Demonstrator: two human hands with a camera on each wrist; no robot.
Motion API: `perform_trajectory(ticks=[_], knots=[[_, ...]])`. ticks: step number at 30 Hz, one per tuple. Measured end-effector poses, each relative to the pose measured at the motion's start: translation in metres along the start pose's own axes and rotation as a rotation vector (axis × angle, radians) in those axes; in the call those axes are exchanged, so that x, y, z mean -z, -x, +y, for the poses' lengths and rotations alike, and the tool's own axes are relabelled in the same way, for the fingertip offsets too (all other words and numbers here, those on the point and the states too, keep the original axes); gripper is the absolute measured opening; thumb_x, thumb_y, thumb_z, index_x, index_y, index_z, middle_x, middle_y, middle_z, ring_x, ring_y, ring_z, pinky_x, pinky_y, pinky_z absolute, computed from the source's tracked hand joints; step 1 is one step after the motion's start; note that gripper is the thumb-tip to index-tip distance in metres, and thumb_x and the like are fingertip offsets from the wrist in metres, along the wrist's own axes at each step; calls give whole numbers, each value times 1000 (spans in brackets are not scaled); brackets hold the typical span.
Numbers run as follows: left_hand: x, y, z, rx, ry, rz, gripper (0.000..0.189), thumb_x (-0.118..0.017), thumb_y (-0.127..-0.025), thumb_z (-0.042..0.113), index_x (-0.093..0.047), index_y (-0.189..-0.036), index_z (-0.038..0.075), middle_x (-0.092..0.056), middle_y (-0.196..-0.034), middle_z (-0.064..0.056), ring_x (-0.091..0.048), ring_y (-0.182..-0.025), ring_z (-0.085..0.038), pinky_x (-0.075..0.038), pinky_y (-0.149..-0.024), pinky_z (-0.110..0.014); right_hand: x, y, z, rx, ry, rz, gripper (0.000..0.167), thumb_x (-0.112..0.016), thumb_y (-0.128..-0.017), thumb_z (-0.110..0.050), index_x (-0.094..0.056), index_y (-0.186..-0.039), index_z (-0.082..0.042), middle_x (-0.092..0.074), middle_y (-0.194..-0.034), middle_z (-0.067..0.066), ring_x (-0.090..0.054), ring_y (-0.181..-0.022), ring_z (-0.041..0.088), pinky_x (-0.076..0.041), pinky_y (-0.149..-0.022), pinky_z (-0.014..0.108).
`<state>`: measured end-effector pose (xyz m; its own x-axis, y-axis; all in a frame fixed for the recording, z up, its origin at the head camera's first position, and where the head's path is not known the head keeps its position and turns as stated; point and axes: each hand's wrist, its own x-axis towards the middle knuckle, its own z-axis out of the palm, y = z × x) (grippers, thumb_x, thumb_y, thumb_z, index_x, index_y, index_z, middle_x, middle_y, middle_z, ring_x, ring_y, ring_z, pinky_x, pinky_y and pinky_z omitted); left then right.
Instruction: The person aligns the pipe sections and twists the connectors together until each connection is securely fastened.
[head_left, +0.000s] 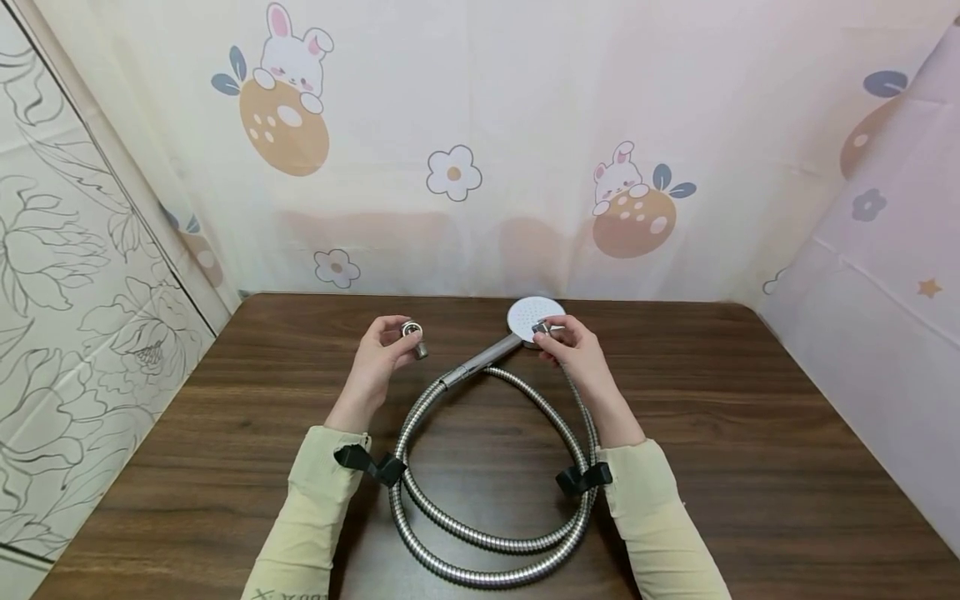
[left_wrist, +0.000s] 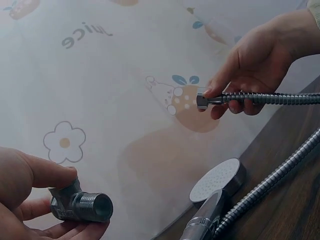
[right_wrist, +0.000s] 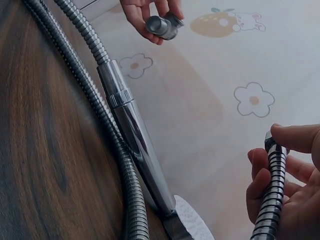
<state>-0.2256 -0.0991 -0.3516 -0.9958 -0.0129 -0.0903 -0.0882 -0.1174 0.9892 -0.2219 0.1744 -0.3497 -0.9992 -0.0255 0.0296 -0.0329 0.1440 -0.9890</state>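
Note:
Held up over the table, my left hand (head_left: 378, 354) pinches a threaded metal pipe fitting (left_wrist: 87, 205) between thumb and fingers. The fitting's round threaded end points away from the palm in the left wrist view. My right hand (head_left: 581, 354) grips the free end of a ribbed metal shower hose (right_wrist: 272, 192), with the thumb on its hex nut (left_wrist: 202, 100). The fitting and the nut are apart. Between the hands lies a hand shower with a chrome handle (head_left: 480, 360) and a white round face (head_left: 528, 315); the hose runs from its handle in loops.
The coiled hose lies on the dark wooden table (head_left: 750, 433) between my forearms. Black straps (head_left: 583, 479) sit at both wrists. Behind the table hangs a patterned curtain (head_left: 465, 100), and a flower-patterned panel (head_left: 82, 275) stands to the left.

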Motion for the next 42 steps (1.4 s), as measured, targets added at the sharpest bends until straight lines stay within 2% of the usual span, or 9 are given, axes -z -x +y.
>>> perform_trajectory(ticks=[5,12,22,31,36,42], knots=[[-5,1,3,19,19,-10,45,-56,-88,6,-40,-129,-4,-45,-110,-12,-58,-77,-5,-50,-72,-19,-2,1,-2,2,21,6,38,-61,-87,-15,-48,-119,1,-59,-73,-14,-55,-60,3,-42,-58,20],[-12,-1,6,27,31,-29,42,-59,-87,5,-45,-124,-7,-47,-99,-8,-59,-74,-5,-51,-72,-20,-8,0,-4,20,44,49,36,-63,-85,-11,-52,-117,1,-58,-71,-11,-53,-57,4,-42,-57,19],[-17,0,5,12,37,-48,38,-60,-86,5,-49,-119,-9,-50,-96,-6,-59,-75,-5,-51,-71,-20,-24,3,-10,40,88,121,34,-64,-82,-6,-55,-114,2,-56,-101,11,-54,-72,-2,-48,-66,19],[-23,-1,5,8,41,-53,35,-61,-86,5,-51,-117,-7,-54,-95,-5,-61,-74,-6,-52,-71,-22,-32,3,-12,76,112,105,31,-66,-80,-5,-58,-109,0,-58,-99,11,-54,-69,-2,-41,-58,16],[-28,-1,6,-6,49,-64,35,-61,-85,4,-52,-117,-6,-55,-94,-5,-61,-75,-7,-52,-73,-25,-35,4,-14,85,116,94,35,-68,-80,-8,-56,-113,-1,-59,-101,12,-54,-73,2,-41,-60,16],[-32,0,7,-27,68,-66,36,-61,-84,2,-53,-118,-5,-54,-95,-5,-60,-78,-9,-51,-81,-35,-41,4,-15,90,116,90,36,-70,-79,-11,-57,-112,-4,-62,-101,13,-56,-77,8,-43,-64,17]])
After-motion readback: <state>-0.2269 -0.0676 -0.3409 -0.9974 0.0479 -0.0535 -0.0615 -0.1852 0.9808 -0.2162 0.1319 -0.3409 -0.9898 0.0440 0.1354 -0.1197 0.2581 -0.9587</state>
